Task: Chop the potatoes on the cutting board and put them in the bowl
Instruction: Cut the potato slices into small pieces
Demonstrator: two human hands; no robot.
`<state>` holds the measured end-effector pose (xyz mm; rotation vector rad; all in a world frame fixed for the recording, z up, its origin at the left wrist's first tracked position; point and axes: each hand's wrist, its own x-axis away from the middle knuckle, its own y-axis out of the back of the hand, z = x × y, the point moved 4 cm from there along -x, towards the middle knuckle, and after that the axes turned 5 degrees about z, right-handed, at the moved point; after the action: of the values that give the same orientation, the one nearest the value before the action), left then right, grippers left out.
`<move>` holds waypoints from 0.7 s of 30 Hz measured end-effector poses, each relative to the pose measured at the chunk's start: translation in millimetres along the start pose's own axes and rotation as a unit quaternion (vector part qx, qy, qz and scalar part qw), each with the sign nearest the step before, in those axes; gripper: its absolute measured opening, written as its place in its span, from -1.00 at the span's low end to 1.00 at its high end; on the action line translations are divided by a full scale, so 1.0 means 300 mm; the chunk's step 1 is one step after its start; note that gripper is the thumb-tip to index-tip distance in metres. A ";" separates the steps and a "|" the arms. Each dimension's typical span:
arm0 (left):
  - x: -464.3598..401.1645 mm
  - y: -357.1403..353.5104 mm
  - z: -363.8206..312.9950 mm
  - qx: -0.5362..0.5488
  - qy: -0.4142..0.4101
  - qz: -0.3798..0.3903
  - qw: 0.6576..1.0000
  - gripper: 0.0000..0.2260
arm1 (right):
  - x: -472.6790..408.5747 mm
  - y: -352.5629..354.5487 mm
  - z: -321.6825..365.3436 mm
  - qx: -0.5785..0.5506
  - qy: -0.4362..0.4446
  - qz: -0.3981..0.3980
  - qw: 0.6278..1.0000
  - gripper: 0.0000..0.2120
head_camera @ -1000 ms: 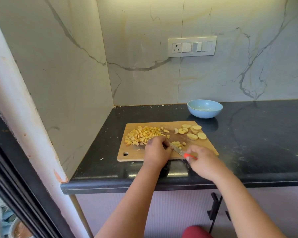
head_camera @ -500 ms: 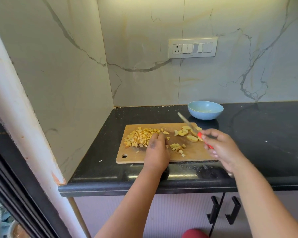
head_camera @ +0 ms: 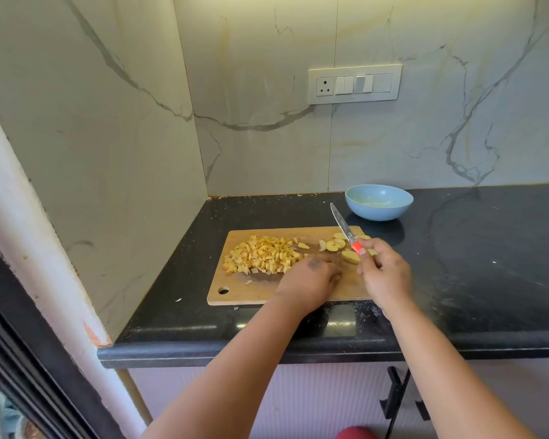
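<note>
Left hand [head_camera: 309, 278] lies palm-down on the board [head_camera: 235, 285], fingers curled toward the right hand; whether it holds or covers any pieces cannot be told; its knuckles sit just beside the near-right edge of the diced pile [head_camera: 262, 255]. Right hand [head_camera: 384, 274] is clenched round the orange handle of the knife [head_camera: 346, 231], raised above the right end of the board; the blade points up and away from the hand, toward the bowl [head_camera: 378, 202], its tip short of the bowl's rim. Diced pile lies on the board's left half, to the left of and beyond the left hand; a few stray cubes lie at its near edge. Slices [head_camera: 335, 246] lie on the board beyond both hands, between them and under the blade; 1 slice [head_camera: 351, 256] lies just beside the right hand's fingers. Bowl stands on the counter [head_camera: 488, 264] beyond the right hand, off the board and apart from it; no potato visible inside. Board lies flat on the counter, its hanging hole at the near-left corner, left of the left hand. Switch plate [head_camera: 355, 84] is mounted on the marble wall well beyond both hands; dark cabinet handles [head_camera: 396, 397] show below the counter edge, under the right forearm.
</note>
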<state>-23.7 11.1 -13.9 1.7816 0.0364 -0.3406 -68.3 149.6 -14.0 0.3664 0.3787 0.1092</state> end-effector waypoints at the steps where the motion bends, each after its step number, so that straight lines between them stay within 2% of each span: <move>1: -0.003 0.010 0.014 -0.014 0.019 0.001 1.000 -0.72 | 0.002 0.000 0.005 0.002 0.005 0.004 1.000 -0.83; 5: 0.004 0.071 0.093 -0.196 0.068 -0.029 0.978 -0.73 | 0.001 -0.001 0.013 0.002 0.007 0.012 1.000 -0.84; 8: 0.015 0.108 0.141 -0.248 0.075 -0.043 0.965 -0.72 | 0.002 -0.004 0.012 0.003 0.011 0.021 1.000 -0.84; 11: 0.028 0.147 0.179 -0.221 0.095 -0.092 0.966 -0.78 | -0.002 -0.002 0.002 0.005 0.016 0.008 1.000 -0.84; 13: 0.032 0.169 0.210 -0.144 0.124 -0.113 0.975 -0.79 | -0.008 0.004 -0.012 0.001 0.012 -0.015 1.000 -0.84; 16: 0.029 0.197 0.249 -0.008 0.188 -0.103 0.977 -0.76 | -0.016 0.015 -0.030 -0.021 0.003 -0.049 0.999 -0.85; 21: 0.014 0.215 0.240 -0.009 0.210 -0.121 0.970 -0.67 | -0.020 0.046 -0.043 -0.059 -0.020 -0.100 0.993 -0.83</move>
<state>-21.4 -74.1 32.2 1.8073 0.5591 -0.1283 -79.2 165.6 -18.1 0.2128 0.3654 -0.0725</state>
